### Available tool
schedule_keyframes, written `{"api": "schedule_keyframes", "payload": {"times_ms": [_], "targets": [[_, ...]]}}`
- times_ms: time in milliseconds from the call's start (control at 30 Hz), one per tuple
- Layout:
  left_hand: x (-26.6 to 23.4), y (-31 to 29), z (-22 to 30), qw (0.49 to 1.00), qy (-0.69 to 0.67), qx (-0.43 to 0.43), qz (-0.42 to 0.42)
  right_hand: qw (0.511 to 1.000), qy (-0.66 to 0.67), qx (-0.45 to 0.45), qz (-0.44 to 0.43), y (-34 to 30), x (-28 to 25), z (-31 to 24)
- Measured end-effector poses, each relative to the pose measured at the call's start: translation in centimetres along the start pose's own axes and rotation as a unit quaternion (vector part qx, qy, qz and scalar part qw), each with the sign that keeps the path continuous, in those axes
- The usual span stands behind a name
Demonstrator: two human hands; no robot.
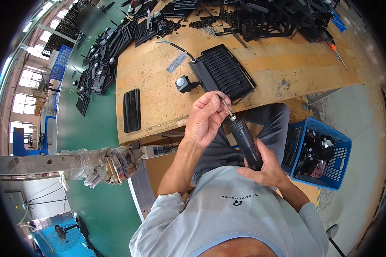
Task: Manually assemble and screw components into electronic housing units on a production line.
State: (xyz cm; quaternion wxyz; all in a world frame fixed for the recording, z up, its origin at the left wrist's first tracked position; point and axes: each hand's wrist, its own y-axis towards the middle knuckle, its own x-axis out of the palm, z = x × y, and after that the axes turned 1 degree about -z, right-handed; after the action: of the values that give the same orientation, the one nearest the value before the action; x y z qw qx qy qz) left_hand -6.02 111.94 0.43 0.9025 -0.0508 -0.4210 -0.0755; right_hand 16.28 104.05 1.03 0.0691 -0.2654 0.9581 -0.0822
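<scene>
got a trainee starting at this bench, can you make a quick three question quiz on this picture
1. Which hand grips the black driver by its body?

2. True or false: the blue basket stands on top of the wooden workbench.

3. Where are the thumb and fingers of the left hand?
a) in the blue basket
b) at the tip of the driver's bit
c) on the oblong black part near the bench's left edge

Key
1. The right hand.
2. False: the basket is off the bench, to the person's right.
3. b
</scene>
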Motion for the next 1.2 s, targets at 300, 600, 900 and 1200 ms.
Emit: {"api": "schedule_keyframes", "payload": {"times_ms": [300, 600, 900, 1200], "targets": [[0.0, 0.2, 0.0, 0.993, 0.114, 0.031, -0.018, 0.985, 0.145, 0.076, -0.053, -0.8, -1.1, -0.9], [1.3, 1.0, -0.8, 0.987, 0.162, 0.002, 0.024, 0.984, -0.128, -0.018, 0.122, 0.0, 0.2, 0.6], [-0.2, 0.2, -1.1, 1.000, 0.008, -0.009, -0.024, 0.991, 0.125, 0.031, -0.033, -0.8, -0.5, 0.5], [0.3, 1.7, -1.7, 0.994, 0.110, 0.006, -0.014, 0.996, -0.055, -0.029, 0.057, -1.4, -0.7, 0.6]]}}
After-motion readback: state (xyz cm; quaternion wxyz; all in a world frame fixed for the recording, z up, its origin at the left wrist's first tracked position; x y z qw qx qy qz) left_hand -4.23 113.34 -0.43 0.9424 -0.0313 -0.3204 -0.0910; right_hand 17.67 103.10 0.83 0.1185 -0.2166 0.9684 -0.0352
